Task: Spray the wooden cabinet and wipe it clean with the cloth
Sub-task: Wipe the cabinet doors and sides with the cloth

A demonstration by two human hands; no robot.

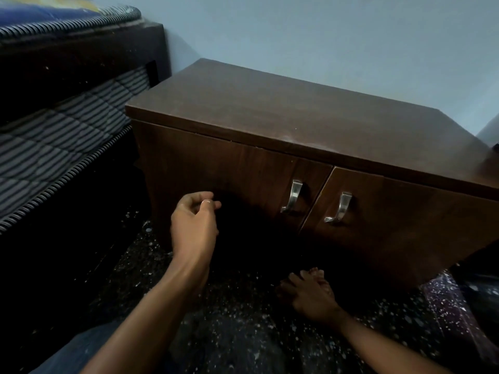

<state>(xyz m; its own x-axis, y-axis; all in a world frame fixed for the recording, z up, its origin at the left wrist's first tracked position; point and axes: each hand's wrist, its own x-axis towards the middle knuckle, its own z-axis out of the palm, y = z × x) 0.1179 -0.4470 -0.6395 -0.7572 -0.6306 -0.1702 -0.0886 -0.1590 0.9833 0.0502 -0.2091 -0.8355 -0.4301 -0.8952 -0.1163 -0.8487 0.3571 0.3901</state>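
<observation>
Bare forearms reach in from the bottom edge, the left forearm (151, 306) rising toward the furniture and the right forearm (378, 344) lying low over the floor, with a knee (81, 346) in dark blue cloth beside the left one. Beyond them a pale blue wall (324, 36) fills the back of the room. The wooden cabinet (270, 109) stands against it, low, wide and dark brown, with a flat top and two doors. Just beside it is a bed (81, 63) with a dark frame and a grey striped mattress cover (67, 136) hanging down its side. Dark floor (243, 333) flecked with white runs under everything. The left grip (194, 222) hangs just in front of the door nearer the bed, beside the handles, its fingers loosely curled, thumb tip by the forefinger, nothing visible in it. The right grip (310, 292) is down by the floor at the cabinet's bottom edge, below where the doors meet, shadowed and blurred, so I cannot tell whether it is spread or closed. Each door carries a curved metal handle, one (293, 197) and its twin (339, 209) close together either side of the gap. A pale dusty smudge (294, 139) marks the top near its front edge.
</observation>
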